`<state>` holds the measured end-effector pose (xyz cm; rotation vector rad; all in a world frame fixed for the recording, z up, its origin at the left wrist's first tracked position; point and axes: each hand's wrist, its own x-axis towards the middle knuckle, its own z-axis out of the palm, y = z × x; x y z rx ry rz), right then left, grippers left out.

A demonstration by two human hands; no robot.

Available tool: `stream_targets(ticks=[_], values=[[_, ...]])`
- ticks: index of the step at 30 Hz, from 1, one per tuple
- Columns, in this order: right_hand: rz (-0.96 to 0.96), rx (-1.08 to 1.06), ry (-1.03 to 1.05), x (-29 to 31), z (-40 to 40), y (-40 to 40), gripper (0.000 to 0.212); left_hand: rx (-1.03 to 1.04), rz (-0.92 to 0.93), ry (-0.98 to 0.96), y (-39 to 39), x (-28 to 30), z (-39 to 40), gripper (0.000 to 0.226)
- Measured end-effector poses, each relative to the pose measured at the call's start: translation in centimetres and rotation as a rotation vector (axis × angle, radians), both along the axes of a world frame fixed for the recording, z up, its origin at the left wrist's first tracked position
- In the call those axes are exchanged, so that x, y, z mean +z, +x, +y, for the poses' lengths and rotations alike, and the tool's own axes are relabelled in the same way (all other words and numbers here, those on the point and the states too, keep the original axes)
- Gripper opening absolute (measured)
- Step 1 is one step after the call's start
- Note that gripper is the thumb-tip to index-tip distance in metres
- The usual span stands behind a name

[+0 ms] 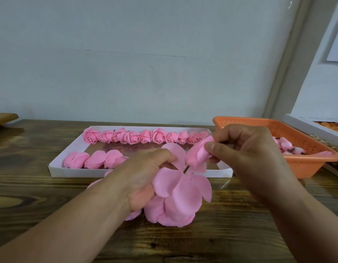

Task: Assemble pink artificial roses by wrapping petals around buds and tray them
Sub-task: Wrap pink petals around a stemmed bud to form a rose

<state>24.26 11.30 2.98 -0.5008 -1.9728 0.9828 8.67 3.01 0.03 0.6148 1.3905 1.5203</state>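
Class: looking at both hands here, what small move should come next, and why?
Probably push the bud's stem down through the petals. The right hand pinches the bud just above them, its stem tip at their centre, while the left hand grips the petal stack.

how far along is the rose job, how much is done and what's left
Done: a full back row of roses fills the white tray, and three more start the front row. In hand: the right hand holds a bud, its stem poking into the petals gripped by the left hand; wrapping has not begun. Left: most of the front row is unfilled, and more buds wait in the orange basket.
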Motion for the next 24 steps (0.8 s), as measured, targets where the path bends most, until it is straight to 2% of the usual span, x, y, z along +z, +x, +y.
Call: stream_targets(ticks=[9, 16, 24], values=[[-0.182, -0.041, 0.212, -0.9, -1.2, -0.4, 0.012, -0.039, 0.031, 0.034, 0.2, -0.1, -0.4, 0.015], [-0.203, -0.101, 0.189, -1.8, -1.5, -0.9, 0.011, 0.050, 0.213, 0.131, 1.6, -0.8, -1.0, 0.011], [-0.220, -0.114, 0.195, -1.5, -1.3, -1.0, 0.014, 0.043, 0.376, 0.156, 2.5, -1.4, -1.5, 0.027]])
